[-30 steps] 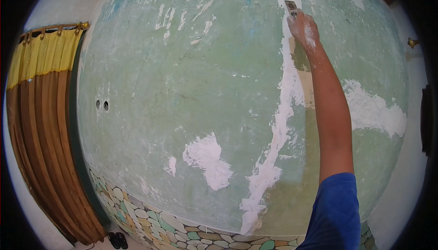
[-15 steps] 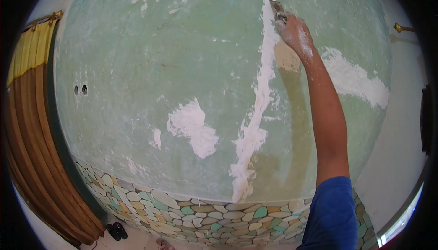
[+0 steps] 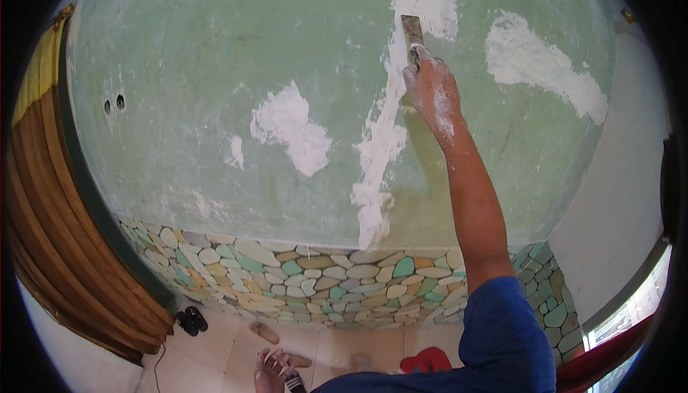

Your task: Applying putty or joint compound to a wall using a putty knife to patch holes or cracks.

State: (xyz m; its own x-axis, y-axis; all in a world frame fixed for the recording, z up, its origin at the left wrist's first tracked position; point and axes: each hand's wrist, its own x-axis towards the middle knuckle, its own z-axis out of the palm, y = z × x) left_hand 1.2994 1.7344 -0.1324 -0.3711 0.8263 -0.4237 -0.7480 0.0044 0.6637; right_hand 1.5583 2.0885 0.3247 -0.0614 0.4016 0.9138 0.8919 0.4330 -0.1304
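My right hand (image 3: pixel 433 86) is closed round the handle of a putty knife (image 3: pixel 412 31), its stained metal blade pointing up the green wall (image 3: pixel 215 56). White smears coat the back of the hand and the wrist. The blade lies over the right side of a long, rough strip of white filler (image 3: pixel 380 149) that runs up the wall. Beside the blade's tip, a broad filler patch (image 3: pixel 433 12) spreads to the right of the strip. I cannot make out my left hand in the picture.
More filler patches show left (image 3: pixel 292 129) and right (image 3: pixel 541 63). Below runs a band of flat stones (image 3: pixel 344 278). A brown curtain (image 3: pixel 64 214) hangs at left. Black footwear (image 3: pixel 191 320), tan sandals (image 3: pixel 265 333), a bare foot (image 3: pixel 266 377) and a red item (image 3: pixel 426 361) are on the tiled floor.
The view has tilted down, bringing more floor into sight. My right hand and the putty knife now sit lower on the wall, below a broad filler patch that shows beside the strip.
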